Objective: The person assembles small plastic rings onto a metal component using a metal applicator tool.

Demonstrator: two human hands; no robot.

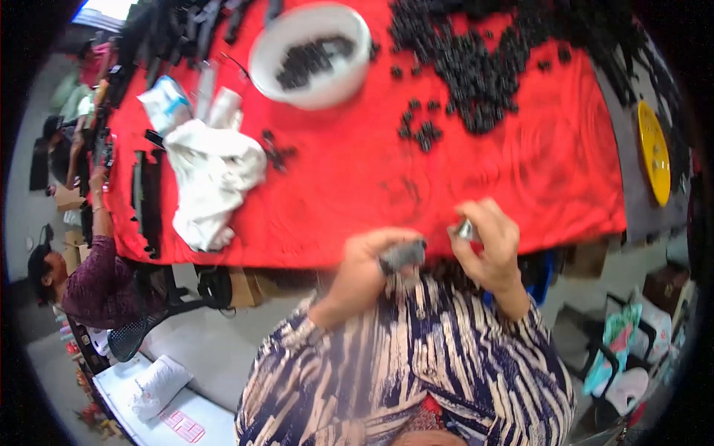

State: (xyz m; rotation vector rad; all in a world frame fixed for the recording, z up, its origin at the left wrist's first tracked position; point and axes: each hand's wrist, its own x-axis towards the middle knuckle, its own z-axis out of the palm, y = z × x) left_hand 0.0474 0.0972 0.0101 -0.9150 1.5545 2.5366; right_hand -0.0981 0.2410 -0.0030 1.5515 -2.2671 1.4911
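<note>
Facing the white bowl (343,83), left hand (359,266) clasps a grey part (402,256); right hand (492,244), pinching shallowly, could drop its silvery piece (465,229).

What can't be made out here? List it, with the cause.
All in the head view:
Grey thing at the left hand: blurred, its kind unclear.
Shiny piece in the right hand: partly covered by that hand.
Black parts: too small for exact shapes.
White bowl: its bottom partly hidden by its contents.
</note>
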